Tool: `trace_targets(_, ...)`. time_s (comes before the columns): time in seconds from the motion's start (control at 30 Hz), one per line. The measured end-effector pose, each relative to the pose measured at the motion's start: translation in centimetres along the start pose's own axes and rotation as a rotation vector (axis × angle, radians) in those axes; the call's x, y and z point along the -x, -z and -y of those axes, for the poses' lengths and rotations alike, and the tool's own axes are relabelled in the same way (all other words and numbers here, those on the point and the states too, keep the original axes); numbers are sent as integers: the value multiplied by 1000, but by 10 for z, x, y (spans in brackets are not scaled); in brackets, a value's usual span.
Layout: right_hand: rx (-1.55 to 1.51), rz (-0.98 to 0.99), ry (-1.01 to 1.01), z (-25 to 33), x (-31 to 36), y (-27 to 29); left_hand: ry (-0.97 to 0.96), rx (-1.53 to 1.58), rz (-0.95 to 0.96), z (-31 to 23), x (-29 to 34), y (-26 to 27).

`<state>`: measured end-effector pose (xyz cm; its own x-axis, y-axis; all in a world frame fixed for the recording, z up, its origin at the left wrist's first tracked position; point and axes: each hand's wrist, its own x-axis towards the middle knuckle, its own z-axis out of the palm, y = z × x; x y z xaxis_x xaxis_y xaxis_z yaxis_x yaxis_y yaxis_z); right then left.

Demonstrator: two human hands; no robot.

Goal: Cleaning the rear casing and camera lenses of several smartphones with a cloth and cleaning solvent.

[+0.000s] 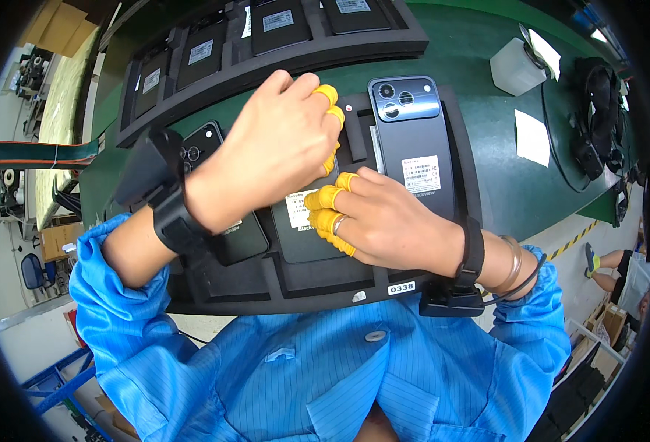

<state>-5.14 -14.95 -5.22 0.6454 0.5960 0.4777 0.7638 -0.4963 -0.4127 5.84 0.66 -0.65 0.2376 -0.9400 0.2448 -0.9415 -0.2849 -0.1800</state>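
A black foam tray [457,169] lies on the green belt in front of me and holds three dark phones lying back up. My left hand [277,147] and my right hand [384,221], both with yellow finger cots, meet over the middle phone [303,239]. Their fingertips press on its upper part and white label. The left phone [237,239] is mostly hidden under my left wrist and its black strap. The right phone [410,140] lies untouched, camera end away from me. Whether either hand grips the middle phone is hidden.
A second black tray [281,62] with several more phones sits farther up the green conveyor [487,110]. A white plastic bottle [515,66] and white paper slips [532,138] lie at the right. Black cables [597,118] sit at the far right. Another person's legs [619,269] show at the right edge.
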Motion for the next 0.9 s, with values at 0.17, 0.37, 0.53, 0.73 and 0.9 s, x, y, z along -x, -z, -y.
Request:
trace_targets(0.17,-24,-2,-8,1,-2,0,43,32,-193,40,1,8)
trace_targets(0.37,3,9,-18,0,1,-1,215,345,-58,37,9,36)
trace_targets(0.53,14,38,-23,1,1,0,190,322,-23,4,18,17)
trace_targets(0.73,5,16,-22,1,1,-1,131,188,-28,0,18,4)
trace_targets(0.9,4,-5,-11,3,-1,2,48,96,-72,-12,11,6)
